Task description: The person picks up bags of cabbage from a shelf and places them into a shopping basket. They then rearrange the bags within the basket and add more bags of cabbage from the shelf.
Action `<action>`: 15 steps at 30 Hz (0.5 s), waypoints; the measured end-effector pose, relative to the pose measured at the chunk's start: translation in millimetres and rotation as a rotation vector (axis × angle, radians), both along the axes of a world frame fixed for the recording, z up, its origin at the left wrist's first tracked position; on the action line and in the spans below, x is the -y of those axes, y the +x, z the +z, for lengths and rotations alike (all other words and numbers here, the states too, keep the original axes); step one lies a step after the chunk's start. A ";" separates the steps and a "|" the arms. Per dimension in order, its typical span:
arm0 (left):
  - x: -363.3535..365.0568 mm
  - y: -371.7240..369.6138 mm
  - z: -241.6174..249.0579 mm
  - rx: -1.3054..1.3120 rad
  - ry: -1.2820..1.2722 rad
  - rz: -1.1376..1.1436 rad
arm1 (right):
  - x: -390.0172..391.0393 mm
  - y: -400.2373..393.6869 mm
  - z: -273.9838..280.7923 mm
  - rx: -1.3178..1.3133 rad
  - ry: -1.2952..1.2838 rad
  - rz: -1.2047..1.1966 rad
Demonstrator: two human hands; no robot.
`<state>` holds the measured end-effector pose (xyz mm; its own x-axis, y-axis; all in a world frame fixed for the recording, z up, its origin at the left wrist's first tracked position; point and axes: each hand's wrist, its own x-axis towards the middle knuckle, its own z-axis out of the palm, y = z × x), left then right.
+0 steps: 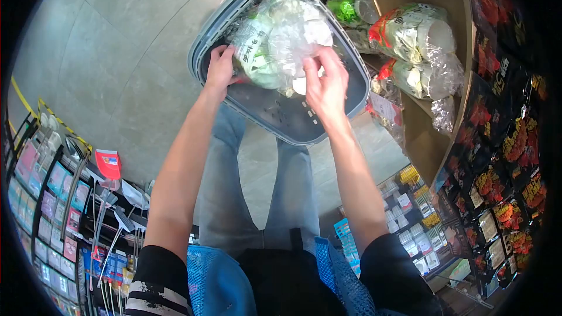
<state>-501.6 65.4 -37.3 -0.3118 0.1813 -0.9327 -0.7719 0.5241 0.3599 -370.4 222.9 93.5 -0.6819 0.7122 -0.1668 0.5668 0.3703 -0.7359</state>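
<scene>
A clear plastic bag (260, 52) with green and dark print lies in the grey basket (275, 123). Pale rounded pieces show through its film, but I cannot make out what they are. My left hand (220, 69) has its fingers curled on the bag's lower left edge. At the bag's right side, my right hand (326, 82) is closed with thumb and fingers pinching the crinkled film. Part of the bag's underside is hidden inside the basket.
To the right, a wooden shelf (413, 120) holds several similar bags (410, 32). Black packets (503, 169) hang on the far right. A red dustpan (108, 164) and racks of goods stand at the lower left. Grey tiled floor (129, 41) lies around the basket.
</scene>
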 end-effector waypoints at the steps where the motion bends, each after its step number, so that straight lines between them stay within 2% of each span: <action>1: -7.9 0.4 8.8 0.012 0.021 0.015 | -6.7 0.4 13.0 -0.017 0.020 -0.009; 2: -14.9 1.2 18.7 0.022 0.042 0.030 | -16.3 2.9 22.2 -0.050 0.122 0.002; 7: -57.5 1.3 85.3 0.116 0.162 -0.046 | -60.5 26.0 54.4 -0.080 0.148 -0.162; 8: -61.2 3.8 84.5 0.168 0.260 -0.034 | -64.3 28.2 57.8 -0.151 0.103 -0.216; 11: -95.6 21.3 101.4 0.041 0.353 -0.034 | -87.9 36.2 67.0 -0.210 0.210 -0.188; 15: -151.2 30.1 95.3 -0.030 0.448 0.026 | -124.5 39.1 66.9 -0.125 0.293 -0.291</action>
<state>-471.5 216.6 57.9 -0.3471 0.5569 -0.7546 -0.7688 0.2918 0.5690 -331.3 347.3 160.4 -0.4477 0.8828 0.1423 0.5918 0.4118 -0.6930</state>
